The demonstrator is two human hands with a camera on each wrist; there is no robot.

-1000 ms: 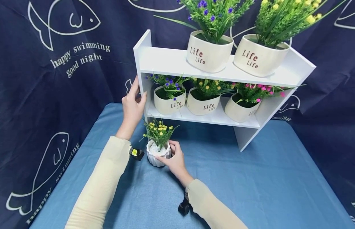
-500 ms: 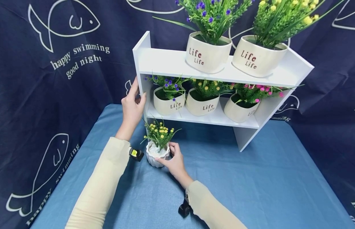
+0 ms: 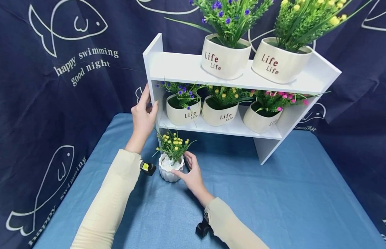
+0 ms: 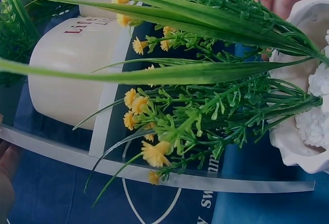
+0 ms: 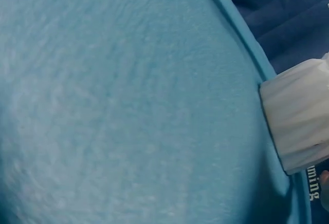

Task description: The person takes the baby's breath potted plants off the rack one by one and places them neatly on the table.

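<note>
My left hand [image 3: 143, 114] holds the left side panel of a white two-tier shelf [image 3: 175, 65], thumb at its front edge and fingers along the outside. A small fluted white pot [image 3: 170, 172] with yellow flowers [image 3: 173, 141] and white filling stands upright on the blue cloth, by the foot of that panel. Around the pot's right side is my right hand [image 3: 193, 174], its fingers loosely spread and thumb over the near rim. In the left wrist view the yellow flowers [image 4: 154, 152] cross in front of the panel. The right wrist view shows the fluted pot [image 5: 300, 116] at its right edge.
Cream pots with purple [image 3: 183, 112], yellow [image 3: 219, 112] and pink flowers [image 3: 261, 119] fill the lower tier. Two larger cream pots, one purple-flowered [image 3: 225, 60] and one yellow-flowered [image 3: 281, 64], stand on top. A dark blue fish-print curtain [image 3: 71, 103] hangs behind the blue-covered table [image 3: 273, 200].
My right hand has loosened and shifted slightly right from the fluted pot, which stays in place. My left hand keeps its hold on the shelf panel.
</note>
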